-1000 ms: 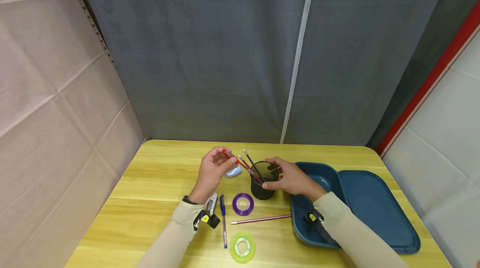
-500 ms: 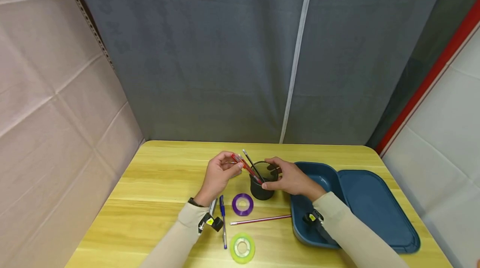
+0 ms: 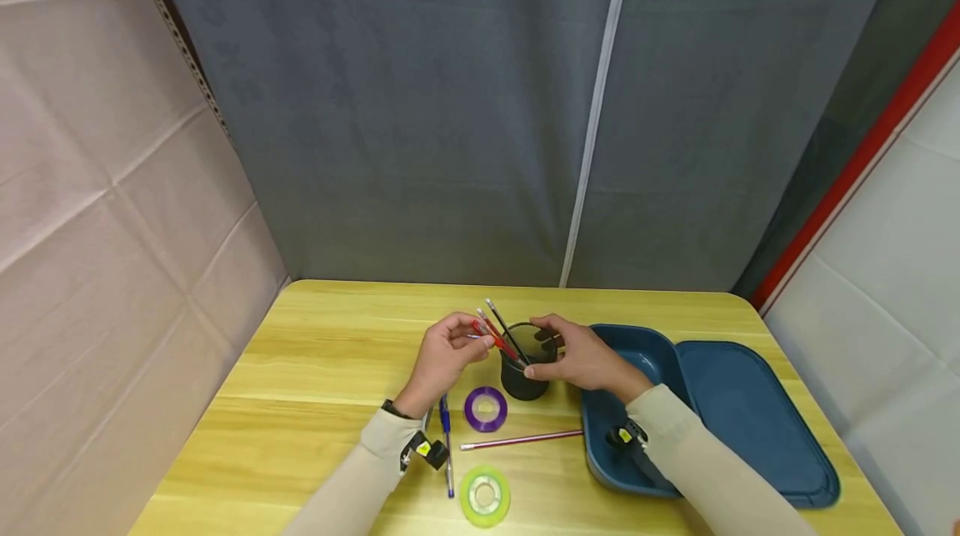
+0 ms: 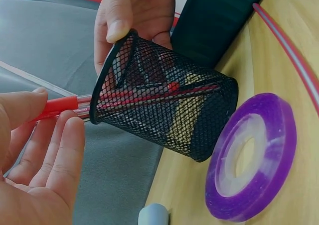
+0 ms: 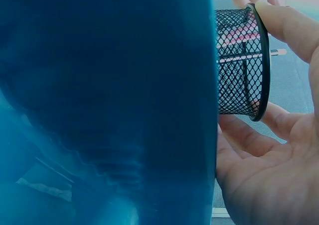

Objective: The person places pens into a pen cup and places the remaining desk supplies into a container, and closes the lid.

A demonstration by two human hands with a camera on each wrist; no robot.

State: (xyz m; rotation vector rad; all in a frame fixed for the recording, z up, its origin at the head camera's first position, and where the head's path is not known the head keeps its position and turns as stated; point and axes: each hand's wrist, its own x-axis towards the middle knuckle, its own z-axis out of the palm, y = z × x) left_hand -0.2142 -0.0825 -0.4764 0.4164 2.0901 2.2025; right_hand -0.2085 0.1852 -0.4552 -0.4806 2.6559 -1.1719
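Note:
A red-capped pen (image 4: 65, 104) is pinched between the thumb and fingers of my left hand (image 3: 444, 357). Its far end lies inside a black mesh pen holder (image 4: 164, 103), seen through the mesh. The holder stands upright on the table in the head view. My right hand (image 3: 588, 357) grips the holder by its rim, thumb on the near side and fingers on the far side. A dark pencil (image 3: 495, 313) and a red pencil (image 3: 483, 315) lean in the holder, their eraser ends sticking out towards the left.
In front of the holder lie a purple tape roll (image 3: 470, 409), a blue pen (image 3: 449, 465), a red striped pencil (image 3: 525, 439) and a green tape roll (image 3: 470, 498). A blue box (image 3: 652, 348) with its lid (image 3: 750, 411) lies at right. A pale-blue object (image 4: 153, 216) is partly visible.
My left hand has moved right and slightly down, sliding the red-capped pen deeper into the pen holder. The right hand and the holder have stayed in place.

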